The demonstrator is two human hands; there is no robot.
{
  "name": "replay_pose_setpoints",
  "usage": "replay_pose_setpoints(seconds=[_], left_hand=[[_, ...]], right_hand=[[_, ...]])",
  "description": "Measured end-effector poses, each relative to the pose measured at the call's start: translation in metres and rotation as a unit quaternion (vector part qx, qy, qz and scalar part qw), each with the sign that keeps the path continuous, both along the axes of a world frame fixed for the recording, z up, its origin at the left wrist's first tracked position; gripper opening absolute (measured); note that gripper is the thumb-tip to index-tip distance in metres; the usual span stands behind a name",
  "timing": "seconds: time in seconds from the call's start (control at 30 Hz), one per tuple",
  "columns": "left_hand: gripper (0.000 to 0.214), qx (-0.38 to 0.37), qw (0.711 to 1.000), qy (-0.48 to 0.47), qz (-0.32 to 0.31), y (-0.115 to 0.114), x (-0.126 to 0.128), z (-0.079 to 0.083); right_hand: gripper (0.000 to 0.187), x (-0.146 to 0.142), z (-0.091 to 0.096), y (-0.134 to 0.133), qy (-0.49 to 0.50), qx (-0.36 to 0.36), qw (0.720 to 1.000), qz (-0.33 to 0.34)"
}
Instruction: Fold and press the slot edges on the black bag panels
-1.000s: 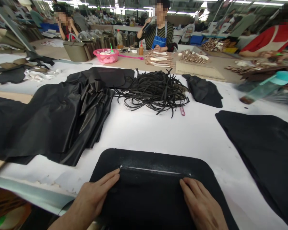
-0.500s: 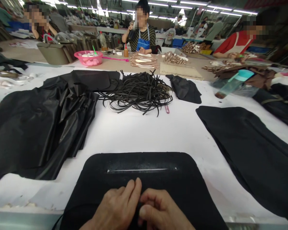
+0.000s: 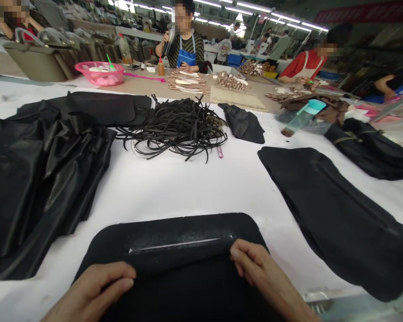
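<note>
A black panel with rounded corners lies on the white table in front of me, with a narrow slit across its upper part. A small pale triangular mark stands at each end of the slit. Over the panel's lower part is a black sheet, its slanting upper edge stretched between my hands. My left hand pinches that sheet at its left side, thumb against fingers. At the other side my right hand pinches it just below the slit's right end. The sheet's lower part runs out of view.
Black lining material lies crumpled at left. Beyond the panel are a heap of black strips and a pink clip-like tool. More black panels are stacked at right, near a teal-lidded bottle. Co-workers sit across the table.
My hands, close together over the middle of the panel before, have moved apart to left and right. The sheet's edge now shows stretched between them. The view has shifted to the right.
</note>
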State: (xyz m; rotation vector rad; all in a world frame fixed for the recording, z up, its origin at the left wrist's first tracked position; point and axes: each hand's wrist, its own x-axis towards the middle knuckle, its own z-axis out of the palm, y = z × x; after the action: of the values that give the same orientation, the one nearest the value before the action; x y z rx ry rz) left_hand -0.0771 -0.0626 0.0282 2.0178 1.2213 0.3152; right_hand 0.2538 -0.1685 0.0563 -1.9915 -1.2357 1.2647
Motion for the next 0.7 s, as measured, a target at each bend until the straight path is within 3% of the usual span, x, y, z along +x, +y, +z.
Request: replay_pose_setpoints(seconds=[0.23, 0.43, 0.7], left_hand=[[0.026, -0.158, 0.982, -0.019, 0.098, 0.015, 0.022, 0.034], [0.019, -0.144, 0.973, -0.045, 0.176, 0.027, 0.033, 0.025], [0.016, -0.108, 0.982, -0.001, 0.156, 0.035, 0.031, 0.015]], right_hand=[[0.042, 0.033, -0.023, 0.003, -0.056, -0.012, 0.998, -0.027], [0.049, 0.039, -0.032, 0.013, -0.061, -0.037, 0.994, -0.08], [0.051, 0.04, -0.041, 0.012, -0.073, -0.054, 0.992, -0.085]])
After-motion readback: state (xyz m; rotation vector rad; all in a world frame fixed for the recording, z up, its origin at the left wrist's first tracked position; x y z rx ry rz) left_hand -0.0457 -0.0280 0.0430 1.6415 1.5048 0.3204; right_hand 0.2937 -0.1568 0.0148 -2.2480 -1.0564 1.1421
